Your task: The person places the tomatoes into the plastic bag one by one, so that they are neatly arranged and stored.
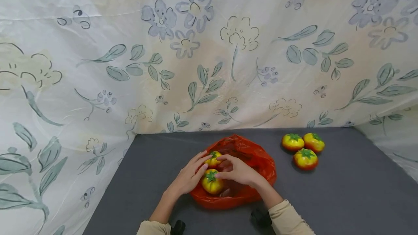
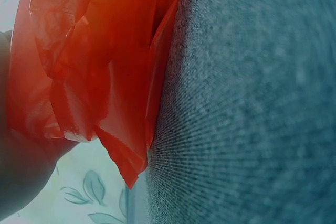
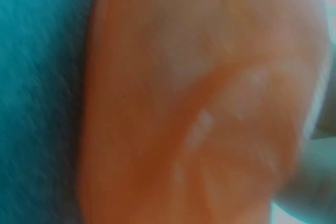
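Observation:
An open red plastic bag [image 1: 271,169] lies on the dark tabletop with two yellow-and-red tomatoes with green leafy tops in it. The far tomato [image 1: 214,159] sits between the fingertips of both hands; the near tomato [image 1: 212,184] is just in front of it. My left hand [image 1: 191,175] reaches over the bag's left rim, its fingers extended along the far tomato's left side. My right hand [image 1: 240,170] comes in from the right, fingers at the far tomato and thumb over the near tomato's leafy top, a gap between finger and thumb. Both wrist views show mostly red plastic [image 2: 105,66].
Three more tomatoes are grouped at the back right of the table: a left one [image 1: 292,143], a right one [image 1: 314,143] and a front one [image 1: 305,159]. A floral cloth [image 1: 209,64] hangs behind the dark tabletop [image 1: 352,188] and along its sides.

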`<state>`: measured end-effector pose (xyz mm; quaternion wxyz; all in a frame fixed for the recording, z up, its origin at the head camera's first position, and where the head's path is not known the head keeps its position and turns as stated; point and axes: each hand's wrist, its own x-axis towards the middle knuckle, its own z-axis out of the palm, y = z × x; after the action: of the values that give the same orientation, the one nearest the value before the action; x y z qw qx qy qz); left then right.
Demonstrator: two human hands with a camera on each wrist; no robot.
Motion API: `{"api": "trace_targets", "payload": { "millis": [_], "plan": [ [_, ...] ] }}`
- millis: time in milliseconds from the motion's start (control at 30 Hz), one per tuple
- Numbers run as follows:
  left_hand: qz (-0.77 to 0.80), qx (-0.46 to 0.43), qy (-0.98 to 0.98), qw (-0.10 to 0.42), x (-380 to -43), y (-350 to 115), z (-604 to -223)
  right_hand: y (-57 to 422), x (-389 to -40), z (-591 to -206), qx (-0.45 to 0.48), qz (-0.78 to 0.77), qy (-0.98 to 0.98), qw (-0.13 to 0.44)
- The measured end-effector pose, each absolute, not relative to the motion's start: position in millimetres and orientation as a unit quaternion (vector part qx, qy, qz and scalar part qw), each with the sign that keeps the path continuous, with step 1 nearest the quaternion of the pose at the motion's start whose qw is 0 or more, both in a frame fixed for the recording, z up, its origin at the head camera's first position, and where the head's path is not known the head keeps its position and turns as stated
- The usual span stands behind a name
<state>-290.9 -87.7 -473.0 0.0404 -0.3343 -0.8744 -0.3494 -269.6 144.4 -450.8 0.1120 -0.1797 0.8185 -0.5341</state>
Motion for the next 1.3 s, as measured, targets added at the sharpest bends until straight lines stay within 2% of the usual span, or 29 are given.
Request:
{"api": "trace_targets", "payload": {
  "millis": [400, 667, 1300],
  "plan": [
    [-0.349, -0.335, -0.874, 0.042, -292.6, -89.0, -471.8, 184.4, -277.2, -428.9, -0.042, -0.623, 0.781, 0.03],
    [-0.346, -0.335, -0.875, 0.043, -293.3, -88.9, -473.8, 216.8, -276.7, -416.5, 0.018, -0.649, 0.76, -0.029],
    [-0.353, -0.34, -0.87, 0.047, -293.4, -88.2, -473.0, 279.8, -271.7, -413.7, 0.087, -0.683, 0.718, -0.107]
  ]
}}
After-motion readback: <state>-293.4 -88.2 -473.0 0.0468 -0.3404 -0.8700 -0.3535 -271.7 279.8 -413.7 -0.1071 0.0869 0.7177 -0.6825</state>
